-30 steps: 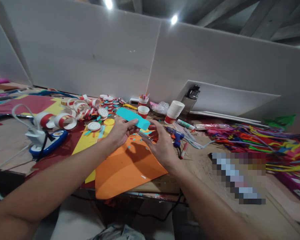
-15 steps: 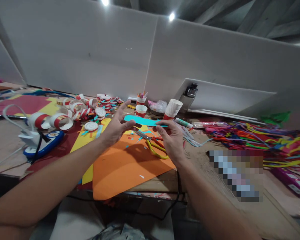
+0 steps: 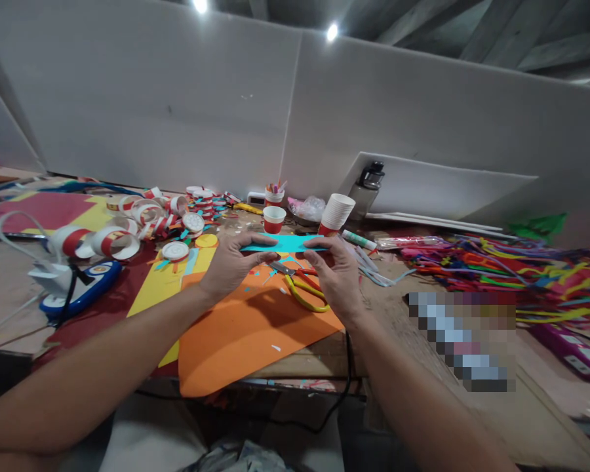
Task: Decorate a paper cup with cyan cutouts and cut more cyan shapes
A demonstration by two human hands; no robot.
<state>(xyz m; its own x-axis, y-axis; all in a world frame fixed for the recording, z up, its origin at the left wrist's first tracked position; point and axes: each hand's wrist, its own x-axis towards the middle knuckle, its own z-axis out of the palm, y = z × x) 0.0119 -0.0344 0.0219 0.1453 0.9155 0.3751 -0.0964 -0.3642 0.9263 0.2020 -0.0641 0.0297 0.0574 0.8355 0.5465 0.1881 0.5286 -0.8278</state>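
Note:
A strip of turquoise paper [image 3: 291, 244] is stretched level between my two hands, above the table. My left hand [image 3: 238, 259] pinches its left end between thumb and fingers. At the other end, my right hand [image 3: 335, 265] grips it the same way. Below the strip lie scissors [image 3: 305, 294] with yellow and red handles, their blades partly under my hands. They rest on a sheet of orange paper [image 3: 226, 341] with small turquoise scraps around them. Just behind the strip stands a red and white paper cup [image 3: 274, 219].
A stack of paper cups [image 3: 338, 211] leans right of the single cup, near a dark bottle [image 3: 366, 190]. Cut cup rings [image 3: 119, 241] and a blue power strip [image 3: 86, 288] lie left. Colourful pipe cleaners [image 3: 511, 275] spread right, beyond a pixelated object [image 3: 457, 347].
My left fingers, raised and spread before, have closed down onto the left end of the turquoise strip. The strip now sits flatter between both hands. The view has shifted slightly.

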